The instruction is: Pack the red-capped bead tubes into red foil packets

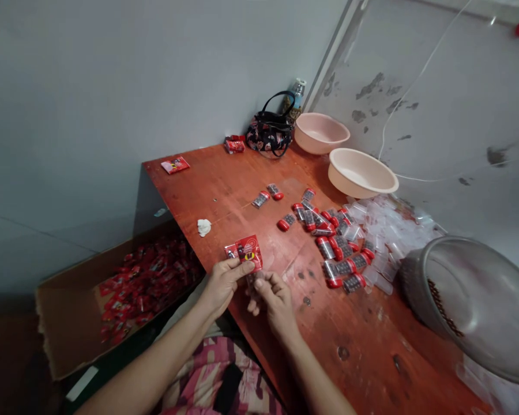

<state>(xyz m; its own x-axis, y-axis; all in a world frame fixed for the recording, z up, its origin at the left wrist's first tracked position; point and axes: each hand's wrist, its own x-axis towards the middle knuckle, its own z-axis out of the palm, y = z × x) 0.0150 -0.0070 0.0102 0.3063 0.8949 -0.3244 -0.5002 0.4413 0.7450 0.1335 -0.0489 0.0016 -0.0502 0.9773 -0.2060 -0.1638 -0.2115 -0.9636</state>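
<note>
— Where can the right hand be passed?
— Over the desk, as far as the red-capped tubes, where the way is blocked.
— And beyond the left hand?
— A cardboard box is met past the desk edge; its height is hard to judge.

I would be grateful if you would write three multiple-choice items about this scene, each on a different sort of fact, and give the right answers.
1. Where is the cardboard box relative to the table?
A) On top of it
B) Inside a basin
C) To its left, below its edge

2. How many plastic basins stand at the table's far end?
A) One
B) Two
C) Four

3. What is the left hand doing?
A) Holding a red packet
B) Lying flat and empty
C) Gripping the handbag

Answers:
1. C: the box sits lower than the table's edge, on its left.
2. B: a pink basin and a cream one stand there.
3. A: its fingers hold the packet above the table.
</note>
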